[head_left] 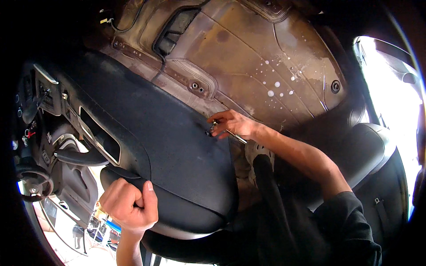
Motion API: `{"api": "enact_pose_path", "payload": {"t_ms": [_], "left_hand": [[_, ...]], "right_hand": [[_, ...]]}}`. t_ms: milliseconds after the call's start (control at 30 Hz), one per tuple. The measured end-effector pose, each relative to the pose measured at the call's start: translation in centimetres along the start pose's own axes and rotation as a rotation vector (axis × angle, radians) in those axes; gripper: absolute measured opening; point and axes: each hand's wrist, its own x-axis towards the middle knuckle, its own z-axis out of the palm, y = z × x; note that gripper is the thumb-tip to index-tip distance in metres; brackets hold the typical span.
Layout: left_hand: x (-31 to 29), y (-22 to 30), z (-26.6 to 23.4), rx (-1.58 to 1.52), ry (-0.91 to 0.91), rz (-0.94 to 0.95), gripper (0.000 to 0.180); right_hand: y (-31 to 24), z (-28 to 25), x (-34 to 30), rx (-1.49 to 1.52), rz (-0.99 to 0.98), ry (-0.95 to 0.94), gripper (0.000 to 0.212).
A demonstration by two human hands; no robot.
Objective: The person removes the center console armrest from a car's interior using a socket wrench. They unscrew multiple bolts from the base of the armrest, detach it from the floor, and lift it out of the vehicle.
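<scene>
Bare brown floor pan, white-speckled toward 1 o'clock. Black dash across centre. Left hand at 7 o'clock, fisted on dash edge. Right hand at centre, fingers pinching metal tool against dash.

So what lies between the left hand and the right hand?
In the head view, only the black textured panel spans between the left hand, gripping its lower edge, and the right hand, holding a metal tool against it.

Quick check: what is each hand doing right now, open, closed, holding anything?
Left hand: closed in a fist around the lower edge of the black seat.
Right hand: closed on a metal tool, its tip at the seat.
</scene>
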Motion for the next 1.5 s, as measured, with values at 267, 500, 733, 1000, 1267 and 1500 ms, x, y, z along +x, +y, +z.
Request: {"api": "enact_pose_path", "payload": {"t_ms": [267, 500, 733, 1000, 1267, 1500], "left_hand": [[0.0, 0.0, -0.1, 0.019, 0.002, 0.006, 0.041], [-0.2, -0.1, -0.1, 0.022, 0.006, -0.001, 0.040], [-0.2, -0.2, 0.0, 0.016, 0.001, 0.002, 0.040], [-0.2, -0.2, 0.1, 0.012, 0.012, -0.001, 0.039], [-0.3, -0.3, 0.1, 0.014, 0.008, -0.003, 0.040], [-0.1, -0.2, 0.0, 0.011, -0.003, 0.004, 0.039]], "right_hand": [[0.3, -0.1, 0.2, 0.051, 0.012, -0.013, 0.051], [-0.5, 0.1, 0.1, 0.014, 0.027, 0.009, 0.041], [-2.0, -0.2, 0.9, -0.042, 0.225, -0.016, 0.029], [-2.7, -1.5, 0.8, -0.856, -0.390, -0.095, 0.039], [-0.6, -2.0, 1.6, -0.249, 0.036, -0.124, 0.040], [-0.9, -1.9, 0.6, -0.741, -0.334, -0.032, 0.039]]}}
